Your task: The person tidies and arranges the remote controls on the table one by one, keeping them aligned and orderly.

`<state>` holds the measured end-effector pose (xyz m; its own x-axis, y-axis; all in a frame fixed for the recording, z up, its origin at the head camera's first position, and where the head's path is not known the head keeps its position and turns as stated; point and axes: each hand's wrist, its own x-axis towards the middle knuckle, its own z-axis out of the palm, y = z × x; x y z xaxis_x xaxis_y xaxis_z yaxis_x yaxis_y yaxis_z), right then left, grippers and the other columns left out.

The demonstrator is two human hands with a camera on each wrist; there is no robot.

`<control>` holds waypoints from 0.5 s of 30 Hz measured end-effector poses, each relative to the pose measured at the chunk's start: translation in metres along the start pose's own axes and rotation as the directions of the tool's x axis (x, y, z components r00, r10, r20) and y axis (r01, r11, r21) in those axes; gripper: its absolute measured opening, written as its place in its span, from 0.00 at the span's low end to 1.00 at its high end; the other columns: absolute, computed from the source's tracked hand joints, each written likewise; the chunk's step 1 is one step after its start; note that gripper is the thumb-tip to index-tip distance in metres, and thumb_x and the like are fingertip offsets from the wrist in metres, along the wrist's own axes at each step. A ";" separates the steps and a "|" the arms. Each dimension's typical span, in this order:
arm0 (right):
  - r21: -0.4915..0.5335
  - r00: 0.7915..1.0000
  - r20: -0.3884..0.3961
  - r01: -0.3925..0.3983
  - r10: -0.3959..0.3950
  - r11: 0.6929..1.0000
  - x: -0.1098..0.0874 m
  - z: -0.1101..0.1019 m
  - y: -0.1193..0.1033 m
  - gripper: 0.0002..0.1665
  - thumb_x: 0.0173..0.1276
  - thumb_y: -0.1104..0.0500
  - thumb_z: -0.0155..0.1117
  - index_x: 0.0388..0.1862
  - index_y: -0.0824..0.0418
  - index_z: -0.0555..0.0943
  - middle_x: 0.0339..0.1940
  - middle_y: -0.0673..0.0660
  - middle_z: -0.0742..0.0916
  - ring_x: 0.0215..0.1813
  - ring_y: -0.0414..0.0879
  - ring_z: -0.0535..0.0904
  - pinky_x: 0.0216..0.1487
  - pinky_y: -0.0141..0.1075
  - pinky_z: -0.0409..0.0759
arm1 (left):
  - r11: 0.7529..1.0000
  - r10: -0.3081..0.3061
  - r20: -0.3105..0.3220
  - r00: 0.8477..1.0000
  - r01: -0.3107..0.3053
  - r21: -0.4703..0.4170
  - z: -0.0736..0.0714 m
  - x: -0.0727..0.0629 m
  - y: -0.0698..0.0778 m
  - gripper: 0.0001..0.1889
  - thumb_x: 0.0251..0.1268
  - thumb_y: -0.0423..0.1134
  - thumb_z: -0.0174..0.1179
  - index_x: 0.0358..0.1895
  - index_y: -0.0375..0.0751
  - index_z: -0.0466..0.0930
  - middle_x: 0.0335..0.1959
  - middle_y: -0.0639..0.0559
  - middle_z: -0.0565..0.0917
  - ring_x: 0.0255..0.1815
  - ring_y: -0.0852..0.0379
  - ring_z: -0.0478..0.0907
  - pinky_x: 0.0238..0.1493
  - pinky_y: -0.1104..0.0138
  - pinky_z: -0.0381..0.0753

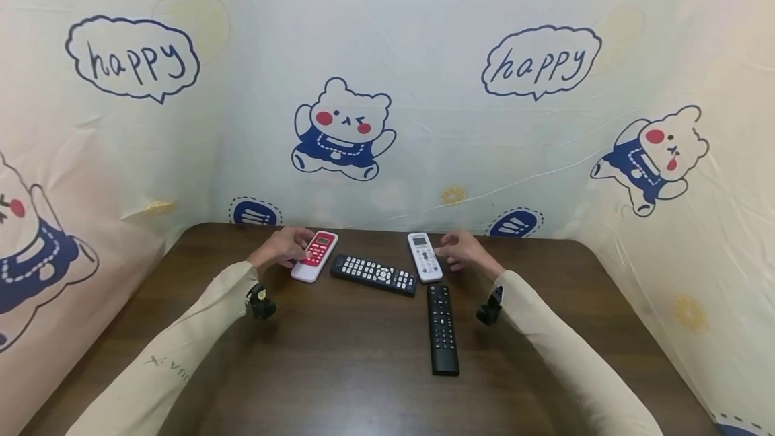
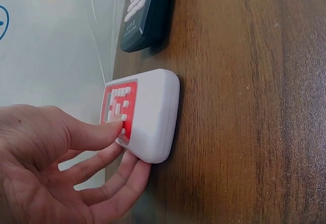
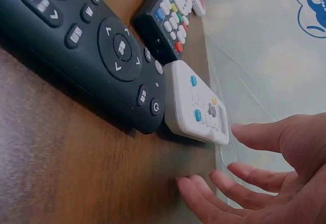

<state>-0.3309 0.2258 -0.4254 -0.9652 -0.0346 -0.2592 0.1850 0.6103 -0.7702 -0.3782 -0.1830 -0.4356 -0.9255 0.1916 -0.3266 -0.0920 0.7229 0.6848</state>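
At the back left of the table lies a white remote control with a red face [image 1: 315, 256]. My left hand [image 1: 284, 247] pinches its left edge, the thumb on the red button face and the fingers along its side, as the left wrist view shows. Toward the back right is a white remote control [image 1: 425, 258]. Beside its right edge is my right hand [image 1: 462, 251], fingers spread and loosely bent; in the right wrist view a gap shows between the fingers and the remote. A black remote with white buttons [image 1: 374, 275] lies crosswise between the two white ones.
A long black remote [image 1: 443, 330] points toward the front, just below the white one. All lie on a dark brown wooden table [image 1: 339, 369]. A pale printed curtain [image 1: 436, 113] hangs behind the table and on both sides.
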 end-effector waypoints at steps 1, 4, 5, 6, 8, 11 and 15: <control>-0.002 1.000 0.001 0.010 -0.010 1.000 0.002 0.000 0.000 0.28 0.76 0.60 0.66 0.69 0.72 0.72 0.61 0.72 0.81 0.55 0.60 0.84 0.52 0.46 0.90 | 1.000 0.004 0.004 1.000 -0.004 -0.014 0.000 0.000 0.000 0.32 0.71 0.26 0.62 0.77 0.32 0.66 0.68 0.28 0.73 0.65 0.34 0.76 0.59 0.46 0.86; -0.009 1.000 -0.008 0.022 -0.022 1.000 0.006 0.003 -0.003 0.30 0.74 0.60 0.68 0.69 0.73 0.72 0.59 0.71 0.81 0.52 0.59 0.84 0.51 0.47 0.90 | 0.999 0.021 0.017 1.000 -0.020 -0.047 -0.001 0.002 -0.001 0.33 0.70 0.25 0.62 0.77 0.32 0.64 0.72 0.27 0.70 0.68 0.31 0.74 0.61 0.44 0.84; -0.012 1.000 -0.010 0.022 -0.022 1.000 0.007 0.004 -0.005 0.30 0.75 0.60 0.68 0.69 0.73 0.72 0.59 0.71 0.81 0.53 0.59 0.83 0.52 0.47 0.90 | 0.998 0.024 0.019 1.000 -0.023 -0.053 -0.001 0.003 -0.002 0.33 0.70 0.25 0.62 0.78 0.32 0.64 0.73 0.27 0.70 0.69 0.30 0.73 0.62 0.44 0.84; -0.012 1.000 -0.011 0.020 -0.020 1.000 0.009 0.005 -0.006 0.31 0.74 0.60 0.68 0.70 0.73 0.71 0.58 0.71 0.81 0.53 0.60 0.83 0.53 0.48 0.90 | 0.998 0.023 0.022 1.000 -0.022 -0.055 -0.002 0.003 -0.002 0.34 0.70 0.25 0.62 0.78 0.32 0.64 0.74 0.27 0.69 0.70 0.30 0.72 0.62 0.43 0.84; -0.013 1.000 -0.014 0.008 -0.009 1.000 0.013 0.007 -0.008 0.33 0.74 0.60 0.69 0.71 0.73 0.70 0.58 0.71 0.80 0.56 0.62 0.83 0.55 0.50 0.89 | 0.998 0.020 0.024 1.000 -0.019 -0.056 -0.002 0.004 -0.002 0.34 0.71 0.25 0.62 0.78 0.33 0.63 0.75 0.28 0.68 0.71 0.30 0.72 0.63 0.43 0.83; -0.019 1.000 -0.023 0.000 0.000 1.000 0.016 0.012 -0.011 0.35 0.74 0.61 0.69 0.73 0.73 0.68 0.58 0.72 0.80 0.59 0.64 0.82 0.56 0.50 0.89 | 0.998 0.012 0.027 1.000 -0.011 -0.054 -0.003 0.005 -0.003 0.35 0.71 0.25 0.61 0.79 0.33 0.62 0.76 0.28 0.67 0.72 0.30 0.71 0.64 0.43 0.83; -0.008 0.999 -0.043 -0.018 0.018 1.000 0.018 0.022 -0.010 0.37 0.72 0.60 0.71 0.73 0.74 0.67 0.61 0.74 0.79 0.59 0.65 0.82 0.52 0.49 0.90 | 0.999 -0.011 0.041 0.999 0.014 -0.051 -0.002 0.006 -0.005 0.34 0.71 0.26 0.61 0.79 0.33 0.62 0.76 0.28 0.67 0.69 0.31 0.73 0.62 0.44 0.84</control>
<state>-0.3463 0.2018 -0.4345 -0.9689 0.0107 -0.2473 0.2010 0.6171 -0.7608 -0.3839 -0.1872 -0.4393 -0.9086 0.2104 -0.3609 -0.1233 0.6903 0.7129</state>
